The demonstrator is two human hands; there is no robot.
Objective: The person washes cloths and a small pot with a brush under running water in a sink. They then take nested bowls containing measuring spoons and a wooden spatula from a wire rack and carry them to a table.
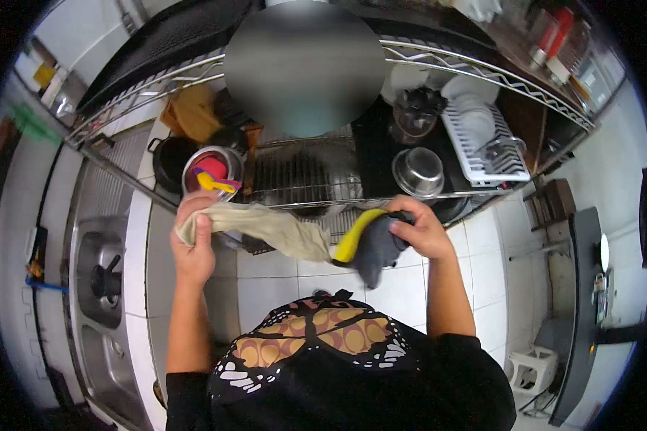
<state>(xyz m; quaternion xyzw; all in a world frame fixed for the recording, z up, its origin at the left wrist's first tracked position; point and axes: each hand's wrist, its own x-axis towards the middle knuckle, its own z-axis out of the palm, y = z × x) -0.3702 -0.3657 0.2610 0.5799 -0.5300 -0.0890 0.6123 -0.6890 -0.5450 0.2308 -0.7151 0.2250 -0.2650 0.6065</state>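
Observation:
My left hand (pixel 194 237) is closed around one end of a long beige cloth (pixel 273 228), which hangs stretched across in front of me. At the other end, my right hand (pixel 425 230) pinches a bunched dark grey cloth (pixel 377 248) with a bright yellow band (pixel 354 237). The beige and dark parts meet between my hands; whether they are one piece I cannot tell. Both are held in the air above the tiled floor, just before the wire rack. Close beyond my left hand stands a metal bowl (pixel 191 174) with a red item and yellow and purple measuring spoons (pixel 216 181).
Ahead is a metal wire rack (pixel 295 203) holding a steel bowl (pixel 420 172), a white dish drainer (pixel 482 172) with plates and a black pot (pixel 171 161). A double steel sink (pixel 97 248) lies to the left. At lower right stands a white stool (pixel 533 370).

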